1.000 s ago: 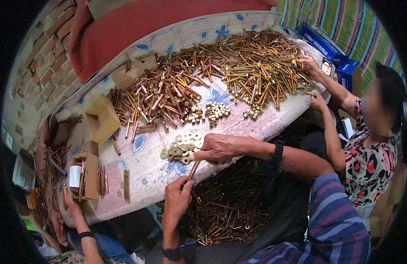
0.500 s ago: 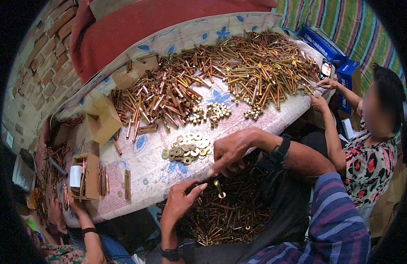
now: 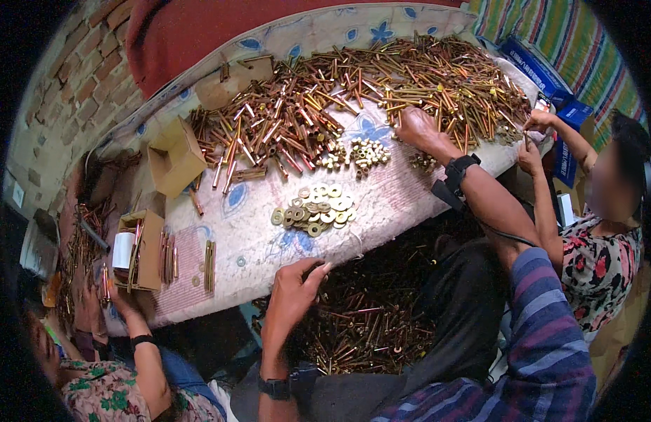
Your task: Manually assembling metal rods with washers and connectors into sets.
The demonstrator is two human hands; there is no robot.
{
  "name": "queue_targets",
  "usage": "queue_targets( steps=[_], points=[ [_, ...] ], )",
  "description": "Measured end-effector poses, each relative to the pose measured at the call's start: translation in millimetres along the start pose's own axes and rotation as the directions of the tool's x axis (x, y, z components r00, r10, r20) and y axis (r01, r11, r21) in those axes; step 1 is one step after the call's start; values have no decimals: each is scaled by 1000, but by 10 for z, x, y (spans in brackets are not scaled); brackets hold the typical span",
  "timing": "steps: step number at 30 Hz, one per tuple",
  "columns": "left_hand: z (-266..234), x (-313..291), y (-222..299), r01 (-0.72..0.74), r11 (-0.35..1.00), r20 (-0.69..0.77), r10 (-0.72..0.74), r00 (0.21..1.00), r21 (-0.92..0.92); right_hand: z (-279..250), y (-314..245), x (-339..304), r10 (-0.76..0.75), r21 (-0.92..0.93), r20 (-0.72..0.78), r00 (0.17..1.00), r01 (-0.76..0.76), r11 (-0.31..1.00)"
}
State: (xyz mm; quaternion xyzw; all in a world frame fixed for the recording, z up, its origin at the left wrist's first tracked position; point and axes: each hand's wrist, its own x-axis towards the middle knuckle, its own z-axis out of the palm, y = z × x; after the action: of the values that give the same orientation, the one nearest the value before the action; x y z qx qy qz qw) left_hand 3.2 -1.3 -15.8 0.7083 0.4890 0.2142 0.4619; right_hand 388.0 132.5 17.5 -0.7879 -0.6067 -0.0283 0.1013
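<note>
Over the near side of the long bolt pile [image 3: 473,91], my right hand [image 3: 420,132] reaches in with its back up; its fingertips are hidden, so any grip does not show. My left hand [image 3: 290,299] hovers just off the table's near edge, fingers curled, thumb held a little apart from the index finger, and I see nothing between them. Flat brass-coloured washers [image 3: 315,211] lie heaped on the table beyond my left hand. Behind them sit small gold nuts [image 3: 357,156]. Below my hands, a dark heap of bolts [image 3: 368,330] fills the space under the edge.
The cloth-covered table [image 3: 227,257] runs across. On it are an open carton [image 3: 176,158], a carton of bolts [image 3: 150,250] and upright bolts [image 3: 209,267]. One person's hand [image 3: 129,299] works at left; another's hand [image 3: 529,156] is at right, near blue boxes [image 3: 575,119].
My right hand has moved from beside my left hand, away and right, to the bolt pile. A bolt with a washer, seen below my hands earlier, no longer shows there. The view has shifted slightly.
</note>
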Motion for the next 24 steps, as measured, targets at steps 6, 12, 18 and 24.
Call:
queue_targets(
  steps=[6,12,18,24],
  points=[
    [-7,-6,42,11,998,11,-10,1000,-60,98,119,133,124,123,23,992,-126,984],
    [38,-18,30,68,993,45,-64,997,-101,50,69,195,177,167,165,970,-204,965],
    [45,-26,67,45,993,45,-40,998,-108,109,127,207,191,265,105,976,-212,941],
    [0,-43,97,52,991,27,-49,998,-120,-204,-132,-135,153,538,420,894,-381,751]
  ],
)
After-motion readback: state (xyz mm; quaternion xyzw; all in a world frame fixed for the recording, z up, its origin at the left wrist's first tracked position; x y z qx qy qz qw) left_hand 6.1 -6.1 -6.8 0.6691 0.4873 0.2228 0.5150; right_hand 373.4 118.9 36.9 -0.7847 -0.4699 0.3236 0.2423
